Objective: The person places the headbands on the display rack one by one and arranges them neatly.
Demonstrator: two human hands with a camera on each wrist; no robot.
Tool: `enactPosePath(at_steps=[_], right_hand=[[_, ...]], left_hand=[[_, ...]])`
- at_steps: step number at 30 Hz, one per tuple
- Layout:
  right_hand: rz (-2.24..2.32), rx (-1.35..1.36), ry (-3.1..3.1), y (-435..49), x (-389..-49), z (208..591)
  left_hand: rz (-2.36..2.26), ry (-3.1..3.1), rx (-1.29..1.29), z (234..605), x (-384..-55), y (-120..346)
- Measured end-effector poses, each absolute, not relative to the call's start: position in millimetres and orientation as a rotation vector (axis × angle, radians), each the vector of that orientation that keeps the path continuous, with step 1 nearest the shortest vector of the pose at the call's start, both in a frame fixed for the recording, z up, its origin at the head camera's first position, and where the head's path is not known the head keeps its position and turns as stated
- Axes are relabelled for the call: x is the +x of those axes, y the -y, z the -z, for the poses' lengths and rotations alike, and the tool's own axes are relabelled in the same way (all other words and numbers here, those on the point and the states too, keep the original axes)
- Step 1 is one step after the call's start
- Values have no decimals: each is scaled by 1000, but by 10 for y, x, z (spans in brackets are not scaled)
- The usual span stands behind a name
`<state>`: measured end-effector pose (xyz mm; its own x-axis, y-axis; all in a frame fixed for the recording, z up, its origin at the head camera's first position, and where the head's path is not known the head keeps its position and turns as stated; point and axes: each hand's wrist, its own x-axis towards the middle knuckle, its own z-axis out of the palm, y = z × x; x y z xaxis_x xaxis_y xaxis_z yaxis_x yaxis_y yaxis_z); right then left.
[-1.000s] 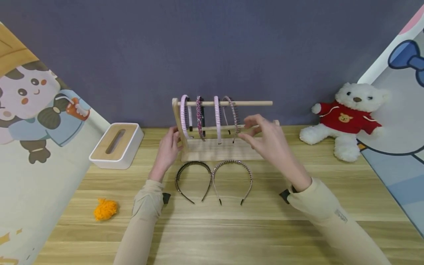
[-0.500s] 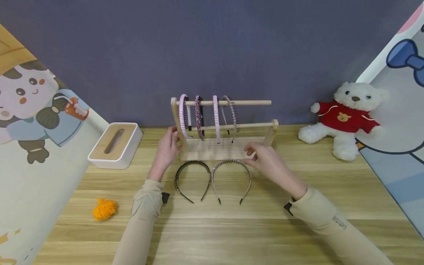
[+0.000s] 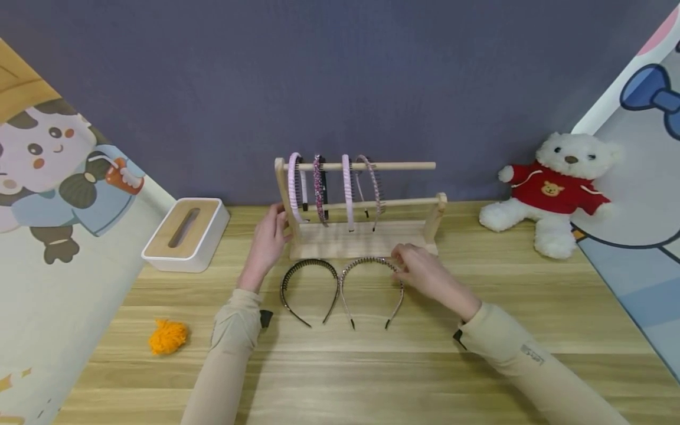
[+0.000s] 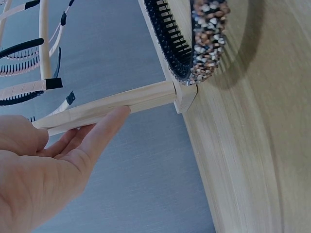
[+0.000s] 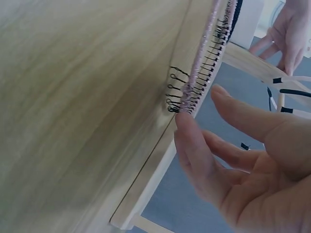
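A wooden headband rack stands at the back, several headbands hanging on its upper bar. My left hand holds the rack's left post, thumb along one side and fingers behind. Two headbands lie in front of the rack: a dark rhinestone one and a pinkish toothed one. Beside the pinkish one's right curve is my right hand; in the right wrist view a fingertip is right at the band's end, the thumb held apart. Hanging bands include a pale pink one and a pink glitter one.
A white tissue box with a wooden lid sits at the back left. An orange yarn pompom lies at the front left. The white teddy bear in a red hoodie sits at the back right, against the wall.
My right hand has come down from the rack's last hanging headband to the pinkish headband on the table. The left hand stays at the rack's post.
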<state>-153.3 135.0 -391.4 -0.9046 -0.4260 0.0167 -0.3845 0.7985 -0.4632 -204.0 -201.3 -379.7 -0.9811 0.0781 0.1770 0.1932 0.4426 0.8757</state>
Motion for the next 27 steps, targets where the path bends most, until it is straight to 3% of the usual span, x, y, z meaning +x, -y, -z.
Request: enactPosePath(at_steps=[27], right_hand=[[664, -604, -2849, -1270, -1589, 3987]], left_hand=[[1576, 2572, -249, 3819, -2055, 2015]])
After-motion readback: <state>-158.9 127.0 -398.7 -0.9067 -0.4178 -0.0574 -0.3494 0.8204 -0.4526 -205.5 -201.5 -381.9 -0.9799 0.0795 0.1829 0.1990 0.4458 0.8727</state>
